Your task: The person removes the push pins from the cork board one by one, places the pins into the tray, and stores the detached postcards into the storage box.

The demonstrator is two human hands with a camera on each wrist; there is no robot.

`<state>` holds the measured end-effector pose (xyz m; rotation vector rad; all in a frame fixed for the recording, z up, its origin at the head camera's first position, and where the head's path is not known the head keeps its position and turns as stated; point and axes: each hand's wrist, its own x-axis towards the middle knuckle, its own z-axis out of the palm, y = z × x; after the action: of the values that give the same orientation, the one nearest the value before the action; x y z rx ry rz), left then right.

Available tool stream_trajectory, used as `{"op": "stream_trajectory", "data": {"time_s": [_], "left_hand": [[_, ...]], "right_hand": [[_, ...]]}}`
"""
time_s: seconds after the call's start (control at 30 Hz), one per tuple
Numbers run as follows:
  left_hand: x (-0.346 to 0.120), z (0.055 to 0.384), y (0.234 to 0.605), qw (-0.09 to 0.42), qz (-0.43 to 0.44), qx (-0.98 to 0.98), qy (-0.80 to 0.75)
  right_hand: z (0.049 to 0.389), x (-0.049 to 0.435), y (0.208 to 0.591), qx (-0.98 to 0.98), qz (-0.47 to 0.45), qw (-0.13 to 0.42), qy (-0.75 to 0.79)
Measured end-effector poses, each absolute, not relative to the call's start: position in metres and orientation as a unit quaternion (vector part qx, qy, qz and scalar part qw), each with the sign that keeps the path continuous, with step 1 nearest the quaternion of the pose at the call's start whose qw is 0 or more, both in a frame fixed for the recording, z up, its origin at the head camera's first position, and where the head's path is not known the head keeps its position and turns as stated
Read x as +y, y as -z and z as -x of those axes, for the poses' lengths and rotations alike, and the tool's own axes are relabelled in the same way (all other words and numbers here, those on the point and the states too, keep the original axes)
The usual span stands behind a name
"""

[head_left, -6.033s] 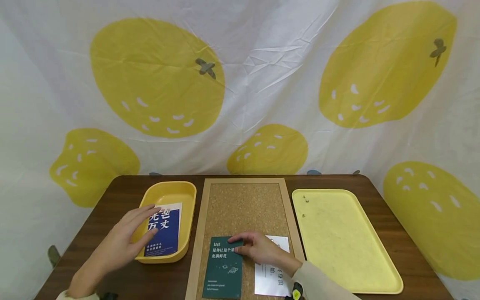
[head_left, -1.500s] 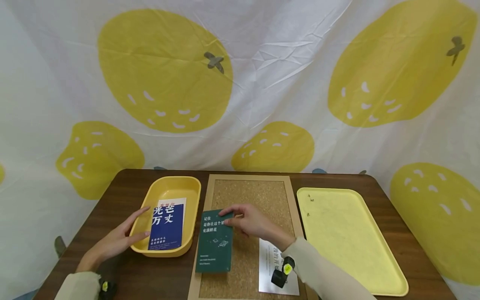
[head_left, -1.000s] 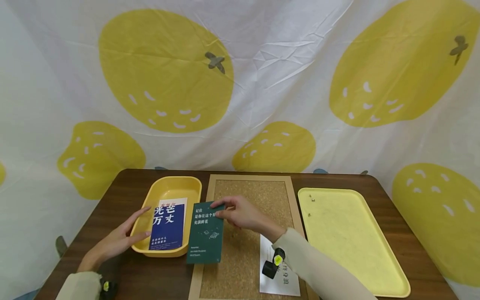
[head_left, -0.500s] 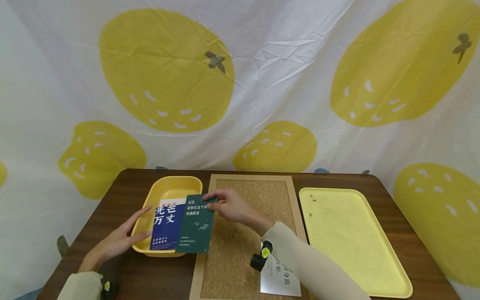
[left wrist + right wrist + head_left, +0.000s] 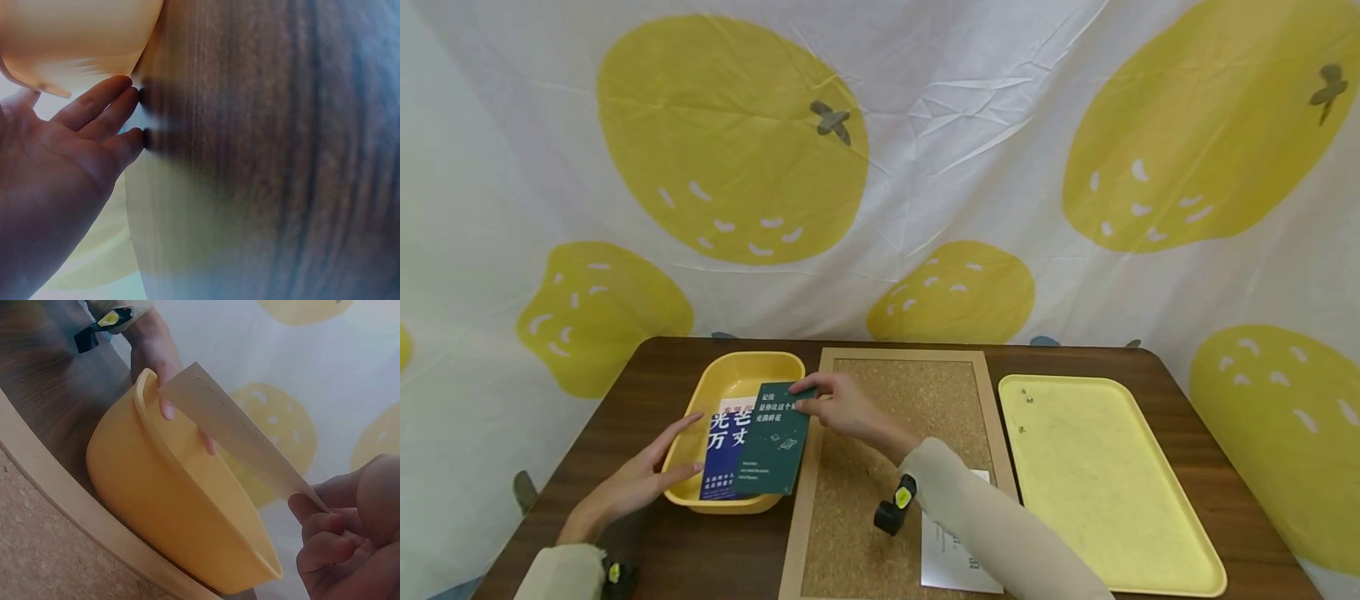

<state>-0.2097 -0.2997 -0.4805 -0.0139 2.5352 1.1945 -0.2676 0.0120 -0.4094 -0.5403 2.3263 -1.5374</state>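
A dark green printed card [image 5: 775, 446] is pinched at its upper right corner by my right hand [image 5: 842, 408]. It is held tilted over the right side of a yellow plastic tub [image 5: 737, 367]. In the right wrist view the card's pale back [image 5: 225, 425] faces the camera, above the tub's wall [image 5: 144, 475]. A blue printed card [image 5: 718, 467] lies in the tub, partly covered by the green one, with a white card [image 5: 737, 403] behind it. My left hand [image 5: 632, 479] holds the tub's left rim; its other fingers [image 5: 100, 106] lie against the outside.
A wood-framed corkboard [image 5: 887, 375] lies mid-table, with a white printed card [image 5: 947, 550] on it, partly under my right sleeve. To its right is a pale yellow tray [image 5: 1112, 483] holding several small pins [image 5: 1028, 400]. A lemon-print cloth [image 5: 925, 167] hangs behind the table.
My right hand has lifted the green card off the corkboard and carried it left over the tub. Earlier, my left hand moved from above the blue card to the tub's left rim.
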Motion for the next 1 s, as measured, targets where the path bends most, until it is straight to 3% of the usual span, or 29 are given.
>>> {"op": "stream_trajectory", "data": {"time_s": [0.4,1.0], "left_hand": [[-0.298,0.208,0.479,0.167,0.008,0.895,-0.414],[-0.299,0.209,0.479,0.170,0.012,0.892,-0.418]], "right_hand": [[0.274,-0.006,0.419,0.816,0.204,0.126,0.526],[0.274,-0.024,0.422,0.828,0.181,0.146,0.511]]}}
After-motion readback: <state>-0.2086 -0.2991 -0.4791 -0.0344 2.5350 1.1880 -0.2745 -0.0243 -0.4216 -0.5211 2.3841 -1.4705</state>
